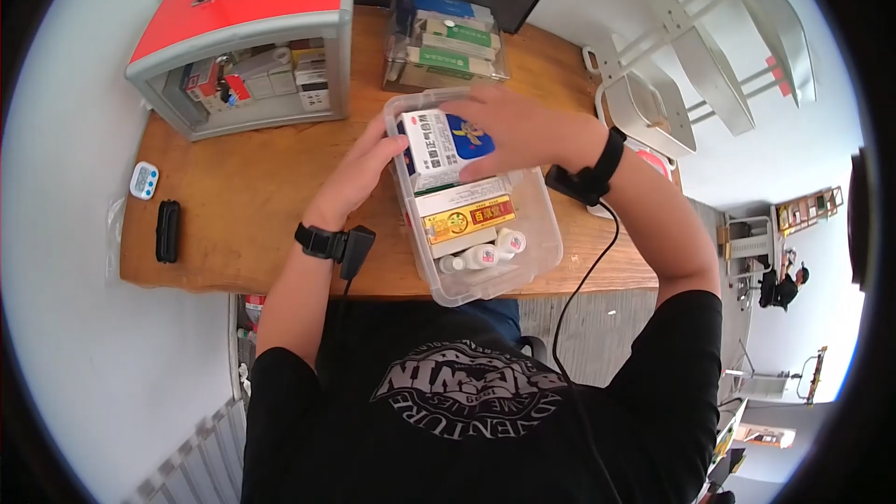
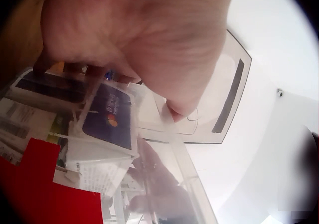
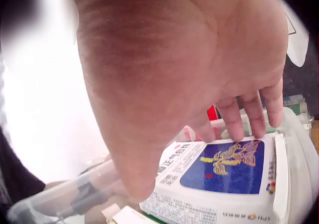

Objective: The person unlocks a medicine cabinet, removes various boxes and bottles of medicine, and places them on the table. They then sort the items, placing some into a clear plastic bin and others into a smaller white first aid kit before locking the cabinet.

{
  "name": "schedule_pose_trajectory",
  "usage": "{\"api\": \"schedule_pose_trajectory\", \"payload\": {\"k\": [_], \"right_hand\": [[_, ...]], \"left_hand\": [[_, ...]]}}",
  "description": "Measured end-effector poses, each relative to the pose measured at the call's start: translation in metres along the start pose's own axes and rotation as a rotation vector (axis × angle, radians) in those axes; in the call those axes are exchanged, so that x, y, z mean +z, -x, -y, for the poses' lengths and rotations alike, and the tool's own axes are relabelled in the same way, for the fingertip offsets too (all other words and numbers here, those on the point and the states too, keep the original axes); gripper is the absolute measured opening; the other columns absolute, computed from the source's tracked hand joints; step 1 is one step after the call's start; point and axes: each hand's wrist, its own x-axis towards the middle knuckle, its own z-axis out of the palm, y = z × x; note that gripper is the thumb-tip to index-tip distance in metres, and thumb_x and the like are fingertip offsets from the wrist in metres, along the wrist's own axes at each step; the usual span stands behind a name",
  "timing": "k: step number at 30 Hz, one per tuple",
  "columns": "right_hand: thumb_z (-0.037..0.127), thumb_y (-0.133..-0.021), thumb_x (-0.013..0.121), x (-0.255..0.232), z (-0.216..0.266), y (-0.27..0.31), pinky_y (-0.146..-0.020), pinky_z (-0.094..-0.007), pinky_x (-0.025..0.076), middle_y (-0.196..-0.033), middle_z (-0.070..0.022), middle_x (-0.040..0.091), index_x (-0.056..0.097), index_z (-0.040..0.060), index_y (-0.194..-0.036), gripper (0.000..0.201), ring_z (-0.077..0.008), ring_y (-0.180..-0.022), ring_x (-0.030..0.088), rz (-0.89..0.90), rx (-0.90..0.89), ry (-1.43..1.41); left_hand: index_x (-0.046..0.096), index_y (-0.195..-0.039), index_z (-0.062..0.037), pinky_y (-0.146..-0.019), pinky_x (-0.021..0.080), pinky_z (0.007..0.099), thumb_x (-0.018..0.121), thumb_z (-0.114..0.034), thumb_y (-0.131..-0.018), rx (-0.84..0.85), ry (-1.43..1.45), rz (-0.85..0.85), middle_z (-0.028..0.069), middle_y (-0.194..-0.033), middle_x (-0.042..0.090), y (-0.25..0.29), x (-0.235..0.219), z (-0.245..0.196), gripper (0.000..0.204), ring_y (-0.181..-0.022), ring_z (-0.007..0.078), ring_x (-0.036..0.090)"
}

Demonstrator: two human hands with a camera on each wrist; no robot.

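A clear plastic bin (image 1: 553, 247) stands near the table's front edge, filled with medicine packs. My left hand (image 1: 353, 175) grips its left wall, thumb over the rim and the other fingers along the outside. Over the bin's far end, my right hand (image 1: 527, 129) holds a white and blue medicine box (image 1: 431, 145). In the right wrist view its fingertips sit along the far edge of that box (image 3: 224, 169), the thumb at the near edge. Closer to me in the bin lie a yellow-fronted medicine box (image 1: 471, 218) and several small white bottles (image 1: 482, 255).
A red-topped case (image 1: 257, 2) with medicine packs inside stands at the back left. Behind the bin is a clear organizer (image 1: 397, 70) holding green and white boxes. A small timer (image 1: 145, 180) and a black pouch (image 1: 168, 231) lie at the left; a white rack (image 1: 644, 98) stands right.
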Motion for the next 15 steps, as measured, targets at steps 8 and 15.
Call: {"api": "schedule_pose_trajectory", "payload": {"k": [8, 15], "right_hand": [[0.026, -0.072, 0.092, 0.023, 0.023, 0.021, -0.104, -0.0485, 0.052, -0.134, -0.0182, 0.059, 0.045, 0.0077, -0.15, 0.092, -0.0389, -0.127, 0.058, 0.002, 0.107, 0.065], [0.022, -0.07, 0.087, 0.026, 0.006, 0.038, -0.106, -0.0478, 0.051, -0.131, -0.0181, 0.06, 0.044, 0.0102, -0.154, 0.095, -0.0396, -0.124, 0.06, -0.166, -0.041, 0.102]], "left_hand": [[0.047, -0.156, 0.0, -0.12, 0.035, 0.0357, 0.055, -0.024, -0.103, -0.103, -0.013, 0.046, 0.0126, -0.151, 0.055, -0.012, -0.003, 0.0, 0.059, -0.14, 0.0212, 0.049], [0.05, -0.154, 0.001, -0.119, 0.037, 0.0379, 0.052, -0.02, -0.101, -0.083, 0.117, 0.059, 0.0128, -0.148, 0.058, -0.014, -0.003, 0.008, 0.057, -0.14, 0.0219, 0.05]]}}
